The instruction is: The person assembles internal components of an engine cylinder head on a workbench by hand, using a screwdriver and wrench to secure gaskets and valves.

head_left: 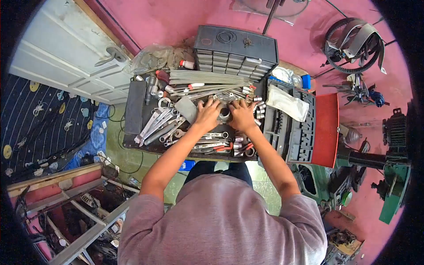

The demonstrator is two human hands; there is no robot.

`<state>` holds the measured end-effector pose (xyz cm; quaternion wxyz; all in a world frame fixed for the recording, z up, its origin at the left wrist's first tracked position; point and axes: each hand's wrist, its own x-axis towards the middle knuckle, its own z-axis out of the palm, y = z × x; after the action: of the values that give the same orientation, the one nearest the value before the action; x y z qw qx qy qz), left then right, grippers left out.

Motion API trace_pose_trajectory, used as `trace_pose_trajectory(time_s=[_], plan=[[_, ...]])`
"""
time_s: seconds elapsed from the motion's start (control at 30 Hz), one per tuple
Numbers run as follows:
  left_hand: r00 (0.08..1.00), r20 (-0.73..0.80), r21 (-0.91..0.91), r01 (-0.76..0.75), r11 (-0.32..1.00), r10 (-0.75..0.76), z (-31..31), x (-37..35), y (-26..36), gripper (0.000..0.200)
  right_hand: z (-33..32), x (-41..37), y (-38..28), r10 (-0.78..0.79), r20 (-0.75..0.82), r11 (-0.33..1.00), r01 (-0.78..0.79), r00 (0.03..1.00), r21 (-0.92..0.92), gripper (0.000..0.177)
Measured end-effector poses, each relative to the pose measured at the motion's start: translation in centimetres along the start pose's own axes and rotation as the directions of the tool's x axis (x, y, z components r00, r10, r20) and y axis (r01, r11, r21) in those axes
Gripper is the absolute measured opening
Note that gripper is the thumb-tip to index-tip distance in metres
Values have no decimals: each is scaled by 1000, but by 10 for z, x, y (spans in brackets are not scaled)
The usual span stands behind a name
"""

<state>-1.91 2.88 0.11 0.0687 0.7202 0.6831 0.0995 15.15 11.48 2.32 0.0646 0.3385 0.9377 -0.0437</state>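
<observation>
On the cluttered workbench, a grey metal part with a round opening (225, 116) lies between my two hands. My left hand (207, 114) grips its left side with bent fingers. From the right, my right hand (242, 115) has its fingers curled over the other side. The hands cover much of the part, so its exact kind does not show. A flat grey plate (186, 109) rests just left of my left hand. Several chrome sockets (260, 108) stand close to my right hand. Combination wrenches (207, 140) lie nearer my body, below the part.
Behind the hands are a bundle of thin metal rods (207, 77) and a grey drawer cabinet (236, 51). More wrenches (155, 125) are piled at left. An open red toolbox (326, 130) with a white packet (288, 103) sits at right. A white door (66, 57) borders the bench's left.
</observation>
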Motion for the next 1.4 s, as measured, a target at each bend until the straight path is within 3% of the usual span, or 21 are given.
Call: trace_pose_trajectory(time_s=[0.2,0.37,0.47,0.7,1.07,1.4], plan=[[996,70,-57,63,996,-58,-2,-1,3,80,13,-6,0,18,-66,999,-21,998,-46,83],[995,91,-70,56,996,-49,-4,1,2,84,8,-6,4,0,-59,999,3,998,48,86],[997,58,-88,45,995,-40,-8,1,7,78,3,-9,9,-29,-41,997,32,999,75,87],[995,83,-34,63,997,-60,-9,2,18,81,1,-15,27,-90,-108,970,112,990,217,84],[988,104,-62,121,991,-114,-6,4,34,87,4,-20,47,-166,-46,971,172,985,168,88],[980,125,-4,158,987,-156,-14,6,45,88,8,-27,52,-152,-141,966,177,978,190,87]])
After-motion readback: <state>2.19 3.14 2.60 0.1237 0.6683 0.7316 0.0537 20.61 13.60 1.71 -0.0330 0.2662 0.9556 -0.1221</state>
